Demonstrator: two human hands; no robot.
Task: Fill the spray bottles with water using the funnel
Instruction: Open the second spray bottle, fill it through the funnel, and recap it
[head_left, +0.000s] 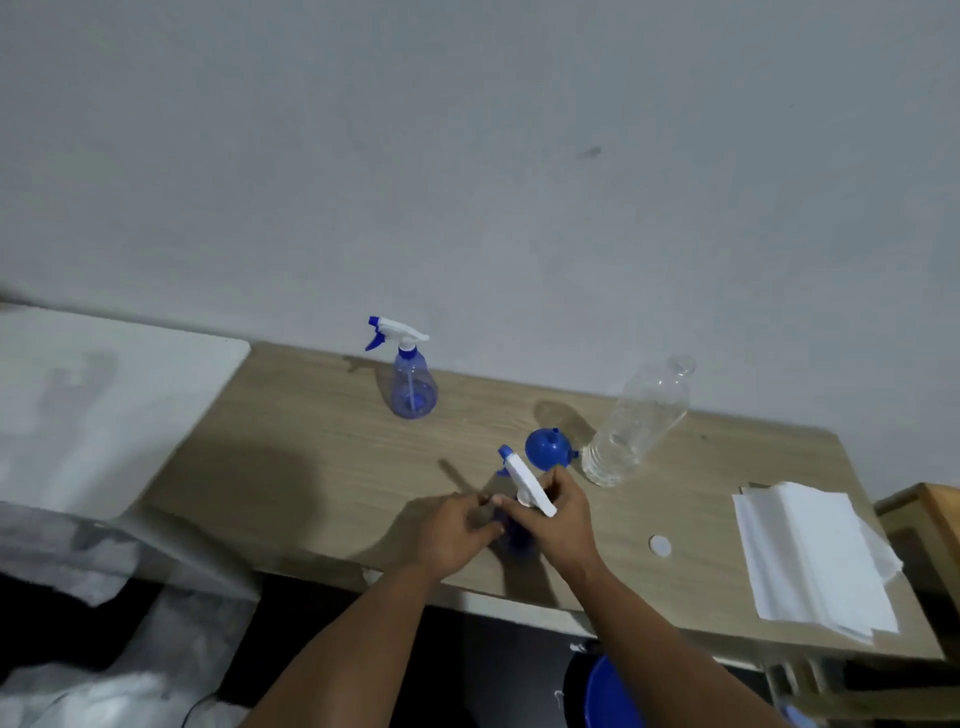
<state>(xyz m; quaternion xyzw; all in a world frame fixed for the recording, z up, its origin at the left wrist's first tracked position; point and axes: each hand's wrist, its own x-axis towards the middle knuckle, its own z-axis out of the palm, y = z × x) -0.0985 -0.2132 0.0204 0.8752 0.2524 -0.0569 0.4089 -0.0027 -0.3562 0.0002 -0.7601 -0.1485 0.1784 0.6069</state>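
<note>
**Both hands on the near spray bottle**

My left hand (457, 530) gripped the blue body of the near spray bottle (511, 535) at the front of the desk (311, 457); most of that body was hidden between my hands. My right hand (563, 519) was curled around the bottle's white trigger head (527, 480), whose blue nozzle pointed away from me and to the left. I could not tell whether the head was seated on the neck or lifted off it.

Just beyond my right hand lay the blue funnel (545, 449), mouth down, spout up. Touching or nearly touching it on the right stood a clear plastic bottle (636, 421), uncapped, with a little water at the bottom.

Well beyond my left hand, by the wall, stood a second spray bottle (410, 379), upright, head fitted.

To the right of my right hand a small white cap (660, 545) lay flat on the desk. Farther right sat a stack of white paper towels (815, 556).

Below the desk edge, under my right forearm, part of a blue bucket (608, 696) showed.
</note>
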